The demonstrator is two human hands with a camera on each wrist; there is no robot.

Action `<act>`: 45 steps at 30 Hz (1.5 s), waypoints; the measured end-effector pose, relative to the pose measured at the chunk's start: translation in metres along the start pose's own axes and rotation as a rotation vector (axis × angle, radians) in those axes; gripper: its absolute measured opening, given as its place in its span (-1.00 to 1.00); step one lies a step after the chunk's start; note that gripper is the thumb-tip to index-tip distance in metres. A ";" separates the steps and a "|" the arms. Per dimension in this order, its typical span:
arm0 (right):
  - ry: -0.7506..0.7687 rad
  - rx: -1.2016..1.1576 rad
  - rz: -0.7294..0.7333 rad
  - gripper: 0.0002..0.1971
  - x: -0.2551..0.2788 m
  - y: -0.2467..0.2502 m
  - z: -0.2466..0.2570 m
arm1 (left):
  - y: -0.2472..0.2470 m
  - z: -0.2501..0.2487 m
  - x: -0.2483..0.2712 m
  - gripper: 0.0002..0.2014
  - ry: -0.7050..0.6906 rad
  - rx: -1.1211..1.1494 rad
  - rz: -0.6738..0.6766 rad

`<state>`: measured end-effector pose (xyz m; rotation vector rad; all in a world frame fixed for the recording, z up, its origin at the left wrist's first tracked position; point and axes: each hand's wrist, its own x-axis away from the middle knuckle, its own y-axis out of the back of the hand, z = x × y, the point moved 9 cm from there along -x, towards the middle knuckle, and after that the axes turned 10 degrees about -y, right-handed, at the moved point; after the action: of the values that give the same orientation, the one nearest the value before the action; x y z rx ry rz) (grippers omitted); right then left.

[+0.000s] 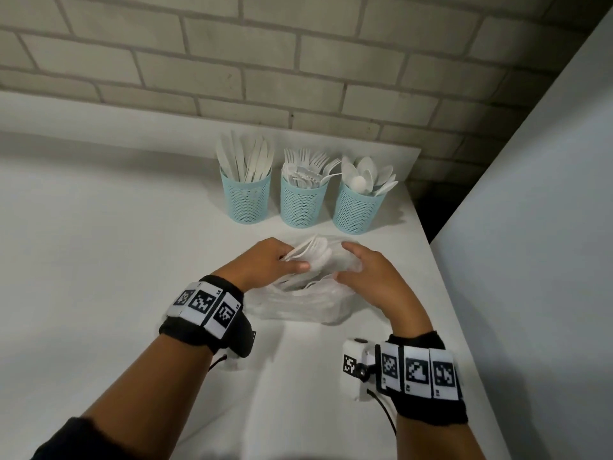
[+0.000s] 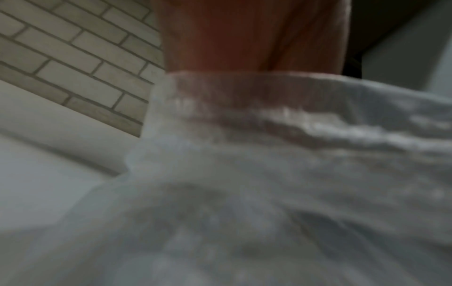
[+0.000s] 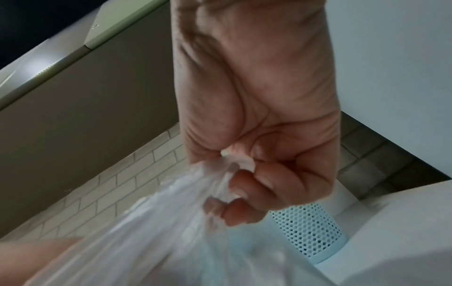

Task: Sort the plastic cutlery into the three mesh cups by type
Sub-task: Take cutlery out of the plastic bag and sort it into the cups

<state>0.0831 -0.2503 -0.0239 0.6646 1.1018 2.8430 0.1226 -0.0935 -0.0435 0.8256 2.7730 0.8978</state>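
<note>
Three light-blue mesh cups stand in a row at the back. The left cup (image 1: 245, 200) holds knives, the middle cup (image 1: 303, 205) forks, the right cup (image 1: 356, 210) spoons. A clear plastic bag (image 1: 298, 305) with white cutlery lies in front of them. My left hand (image 1: 292, 260) grips a bundle of white cutlery (image 1: 315, 250) at the bag's mouth; its type is unclear. My right hand (image 1: 348, 263) pinches the bag's edge, fingers curled on the film (image 3: 220, 180). In the left wrist view only my palm (image 2: 244, 38) and the blurred bag (image 2: 269, 154) show.
The white table (image 1: 99, 260) ends at a right edge close to a tall white panel (image 1: 530, 227). A brick wall (image 1: 265, 61) runs behind the cups. One mesh cup (image 3: 308, 228) stands just beyond my right hand.
</note>
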 end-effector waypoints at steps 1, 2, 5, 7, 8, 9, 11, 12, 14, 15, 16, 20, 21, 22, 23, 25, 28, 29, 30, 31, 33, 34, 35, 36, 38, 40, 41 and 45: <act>0.002 -0.003 0.001 -0.34 0.000 -0.001 0.000 | -0.003 -0.001 0.001 -0.66 -0.004 0.003 0.026; 0.004 0.001 0.005 -0.34 -0.001 -0.002 0.000 | -0.005 -0.003 0.001 -0.69 -0.006 -0.001 0.049; 0.002 0.006 0.035 -0.32 -0.004 -0.005 -0.001 | -0.005 -0.004 0.002 -0.68 0.015 -0.036 0.057; 0.006 0.014 0.043 -0.32 -0.008 -0.005 -0.001 | -0.001 -0.004 0.000 -0.68 0.025 -0.067 0.028; 0.010 0.020 0.042 -0.32 -0.011 -0.004 -0.002 | 0.001 -0.004 0.000 -0.66 0.037 -0.076 0.005; 0.015 0.020 0.044 -0.32 -0.013 -0.004 -0.002 | 0.002 -0.003 0.000 -0.63 0.045 -0.081 -0.013; 0.029 0.005 0.048 -0.33 -0.017 -0.004 -0.002 | 0.002 0.001 -0.001 -0.62 0.057 -0.053 -0.034; 0.035 0.006 0.051 -0.33 -0.018 -0.004 -0.003 | 0.003 0.003 -0.002 -0.61 0.058 -0.035 -0.040; 0.030 0.013 0.064 -0.33 -0.020 -0.005 -0.004 | 0.005 0.004 -0.003 -0.61 0.053 -0.003 -0.049; 0.025 0.016 0.071 -0.33 -0.020 -0.005 -0.004 | 0.007 0.003 -0.004 -0.64 0.050 0.010 -0.055; 0.019 0.017 0.076 -0.33 -0.020 -0.005 -0.005 | 0.010 0.000 -0.005 -0.68 0.041 0.025 -0.063; 0.047 -0.001 0.080 -0.32 -0.019 -0.001 -0.002 | 0.015 -0.010 -0.008 -0.76 0.021 0.092 -0.083; 0.068 -0.022 0.101 -0.31 -0.017 -0.002 0.000 | 0.014 -0.010 -0.009 -0.78 0.021 0.116 -0.078; 0.089 -0.044 0.118 -0.29 -0.014 -0.003 0.002 | 0.012 -0.011 -0.010 -0.79 0.017 0.134 -0.073; 0.113 -0.050 0.116 -0.30 -0.011 -0.003 0.005 | 0.011 -0.012 -0.011 -0.78 0.011 0.139 -0.075; 0.157 0.017 0.031 -0.38 -0.005 0.003 0.014 | 0.012 -0.014 -0.014 -0.75 0.000 0.126 -0.100; 0.213 0.041 -0.127 -0.61 0.000 0.014 0.036 | 0.012 -0.021 -0.018 -0.73 -0.035 0.167 -0.127; 0.229 0.016 -0.148 -0.66 0.001 0.014 0.042 | 0.012 -0.024 -0.018 -0.75 -0.047 0.201 -0.127; 0.249 -0.004 -0.165 -0.67 0.001 0.014 0.048 | 0.012 -0.028 -0.018 -0.76 -0.058 0.242 -0.127; 0.275 -0.038 -0.182 -0.69 0.000 0.014 0.052 | 0.013 -0.031 -0.017 -0.77 -0.069 0.288 -0.126; 0.323 -0.169 -0.202 -0.78 -0.002 0.017 0.056 | 0.014 -0.036 -0.014 -0.76 -0.081 0.390 -0.126; 0.331 -0.245 -0.199 -0.81 0.000 0.021 0.057 | 0.015 -0.035 -0.013 -0.74 -0.070 0.454 -0.135; 0.323 -0.324 -0.194 -0.83 0.000 0.024 0.057 | 0.016 -0.033 -0.012 -0.73 -0.043 0.526 -0.149; 0.308 -0.397 -0.190 -0.82 0.000 0.028 0.056 | 0.018 -0.031 -0.011 -0.72 -0.018 0.595 -0.173; 0.267 -0.521 -0.186 -0.80 -0.003 0.035 0.053 | 0.025 -0.026 -0.010 -0.73 0.005 0.699 -0.239; 0.243 -0.617 -0.192 -0.80 -0.006 0.042 0.051 | 0.032 -0.022 -0.010 -0.73 0.013 0.773 -0.302; 0.237 -0.653 -0.196 -0.82 -0.008 0.044 0.051 | 0.033 -0.021 -0.010 -0.73 0.018 0.806 -0.319; 0.257 -0.715 -0.166 -0.92 -0.011 0.047 0.055 | 0.027 -0.027 -0.012 -0.86 0.010 1.018 -0.256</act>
<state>0.1208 -0.2520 0.0391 0.1488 0.0810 2.9097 0.1386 -0.0953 -0.0069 0.4864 3.1460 -0.6300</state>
